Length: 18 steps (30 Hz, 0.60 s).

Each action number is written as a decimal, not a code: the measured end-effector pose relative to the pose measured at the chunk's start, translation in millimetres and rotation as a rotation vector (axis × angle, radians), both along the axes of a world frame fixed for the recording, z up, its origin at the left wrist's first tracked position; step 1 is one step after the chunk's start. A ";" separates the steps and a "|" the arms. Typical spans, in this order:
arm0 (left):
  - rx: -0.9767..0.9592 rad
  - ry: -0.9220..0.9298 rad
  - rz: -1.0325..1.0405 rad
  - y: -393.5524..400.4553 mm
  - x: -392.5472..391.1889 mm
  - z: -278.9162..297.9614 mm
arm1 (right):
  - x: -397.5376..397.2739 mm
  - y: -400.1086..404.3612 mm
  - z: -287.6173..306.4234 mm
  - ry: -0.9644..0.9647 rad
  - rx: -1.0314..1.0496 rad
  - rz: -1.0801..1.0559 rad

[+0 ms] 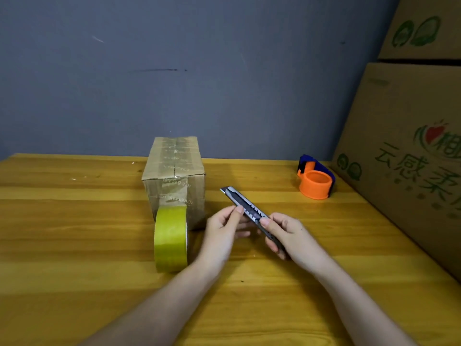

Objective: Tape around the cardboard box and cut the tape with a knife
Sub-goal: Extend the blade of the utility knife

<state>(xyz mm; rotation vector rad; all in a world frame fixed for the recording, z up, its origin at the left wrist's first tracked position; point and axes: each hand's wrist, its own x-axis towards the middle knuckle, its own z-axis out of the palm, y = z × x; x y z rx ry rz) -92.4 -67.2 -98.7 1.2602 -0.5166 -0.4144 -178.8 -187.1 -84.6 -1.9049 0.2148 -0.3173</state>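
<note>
A small cardboard box (174,176) with clear tape over its top seam and front face stands on the wooden table (74,221). A yellow-green tape roll (171,239) stands on edge against the box's front. Right of the roll, both hands hold a grey utility knife (240,199) above the table, its tip pointing up and left toward the box. My right hand (287,233) grips the handle with the thumb on the slider. My left hand (224,228) pinches the knife's middle from the left. Whether the blade is out is unclear.
An orange and blue tape dispenser (315,181) sits at the back right of the table. Large printed cardboard cartons (404,146) are stacked along the right edge. A blue-grey wall (199,71) stands behind the table.
</note>
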 end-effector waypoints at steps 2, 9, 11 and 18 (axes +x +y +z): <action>0.020 -0.026 -0.014 0.1 -0.3 -0.9 | -1.7 -0.7 0.2 0.009 -0.047 -0.032; 0.050 -0.077 -0.020 3.2 1.1 -1.6 | -0.5 6.9 -2.6 -0.018 0.054 0.094; 0.058 -0.089 -0.018 3.8 1.3 -1.8 | 0.9 9.2 -6.2 -0.029 0.038 0.094; 0.084 -0.137 -0.073 1.9 -4.4 -1.2 | 2.2 9.1 -5.6 -0.024 -0.085 -0.099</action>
